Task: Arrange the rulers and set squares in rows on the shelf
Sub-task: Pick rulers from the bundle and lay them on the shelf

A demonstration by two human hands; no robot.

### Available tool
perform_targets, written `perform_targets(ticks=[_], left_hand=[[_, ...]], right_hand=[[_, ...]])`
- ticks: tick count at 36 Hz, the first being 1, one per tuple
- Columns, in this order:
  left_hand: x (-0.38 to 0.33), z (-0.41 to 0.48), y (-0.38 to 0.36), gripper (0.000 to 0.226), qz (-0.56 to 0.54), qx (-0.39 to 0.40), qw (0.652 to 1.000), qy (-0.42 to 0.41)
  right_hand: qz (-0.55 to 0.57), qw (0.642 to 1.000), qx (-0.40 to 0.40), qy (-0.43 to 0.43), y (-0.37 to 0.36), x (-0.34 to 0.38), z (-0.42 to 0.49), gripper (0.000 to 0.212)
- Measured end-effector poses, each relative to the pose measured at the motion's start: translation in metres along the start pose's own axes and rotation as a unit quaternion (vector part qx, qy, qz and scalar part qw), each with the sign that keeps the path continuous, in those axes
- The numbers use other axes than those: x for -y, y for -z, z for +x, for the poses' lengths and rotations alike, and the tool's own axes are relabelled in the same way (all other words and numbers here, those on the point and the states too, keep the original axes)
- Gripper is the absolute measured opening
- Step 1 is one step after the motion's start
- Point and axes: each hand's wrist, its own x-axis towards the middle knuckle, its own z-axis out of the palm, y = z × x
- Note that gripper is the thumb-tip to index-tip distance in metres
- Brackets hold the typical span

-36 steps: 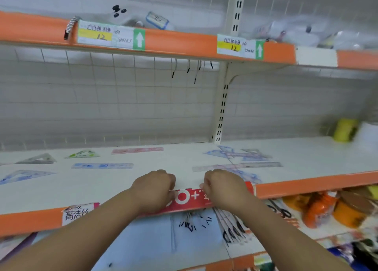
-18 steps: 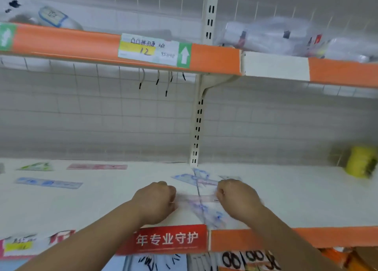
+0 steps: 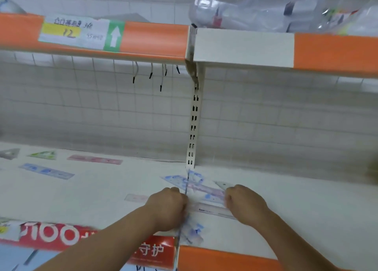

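Sorting the ruler pile (image 3: pixel 210 195)
Left hand (image 3: pixel 166 207) and right hand (image 3: pixel 245 205) curl over it near the shelf (image 3: pixel 81 199) edge; I cannot tell what they pinch. A quick tug could slide one off. A blue ruler (image 3: pixel 47 171) lies farther back.

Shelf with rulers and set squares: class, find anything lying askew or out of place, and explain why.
The heap of rulers and set squares between the left hand and right hand overlaps crisscross; a blue piece juts towards the shelf front edge.
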Motion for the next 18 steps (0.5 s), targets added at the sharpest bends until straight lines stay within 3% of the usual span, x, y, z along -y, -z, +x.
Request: perform_targets(ticks=[2,6,11,15,18], left_hand=[[-0.004,0.005,-0.001,0.027,-0.004,0.004,1.000,0.001],[-0.011,0.011,-0.001,0.027,-0.011,0.003,1.000,-0.009],[-0.009,0.015,-0.001,0.027,0.002,0.005,1.000,-0.011],[0.003,0.018,0.000,0.027,0.015,-0.004,1.000,0.009],[0.015,0.018,0.001,0.026,0.017,-0.009,0.999,0.027]], right_hand=[[0.023,0.999,0.026,0.009,0.001,-0.002,-0.001,0.018],[0.053,0.997,0.054,0.018,0.000,-0.005,-0.004,0.039],[0.046,0.997,0.053,0.021,-0.001,-0.005,-0.002,0.030],[0.053,0.994,0.088,0.024,0.003,-0.006,-0.001,0.042],[0.062,0.991,0.113,0.030,0.007,-0.004,0.001,0.037]])
